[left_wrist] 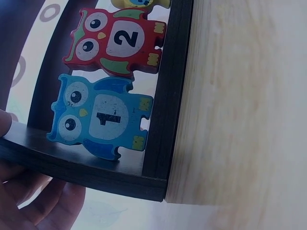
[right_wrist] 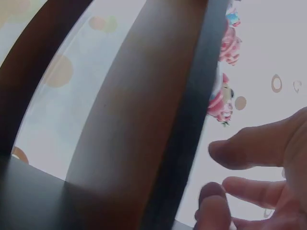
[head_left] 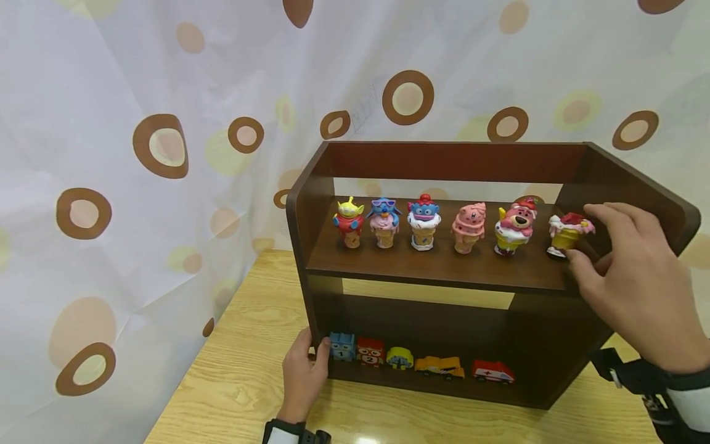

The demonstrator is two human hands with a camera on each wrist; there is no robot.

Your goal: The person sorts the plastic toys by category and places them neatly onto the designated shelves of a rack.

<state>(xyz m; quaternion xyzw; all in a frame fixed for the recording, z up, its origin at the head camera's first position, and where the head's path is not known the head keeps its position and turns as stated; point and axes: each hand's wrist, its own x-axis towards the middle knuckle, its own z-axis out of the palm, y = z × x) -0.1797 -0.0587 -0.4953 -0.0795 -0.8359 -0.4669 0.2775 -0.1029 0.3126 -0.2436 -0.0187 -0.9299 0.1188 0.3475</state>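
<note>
A dark brown two-tier shelf [head_left: 432, 280] stands on the table. My left hand [head_left: 304, 373] grips the lower part of its left side panel, thumb inside and fingers outside; beside the thumb stand a blue owl block [left_wrist: 98, 117] marked 1 and a red owl block [left_wrist: 117, 42] marked 2. My right hand [head_left: 646, 277] is at the right end of the upper tier, thumb and fingers spread apart. Right by its fingertips is an ice-cream-cone figurine [head_left: 567, 237] with a red top, leaning. Nothing shows between those fingers in the right wrist view.
Along the upper tier stand several cone figurines, including a pink bear [head_left: 514, 228] and a pink round one [head_left: 469, 228]. A yellow toy car [head_left: 399, 357], an orange truck [head_left: 439, 366] and a red ambulance [head_left: 493, 371] sit below. Behind hangs a dotted cloth [head_left: 222, 68].
</note>
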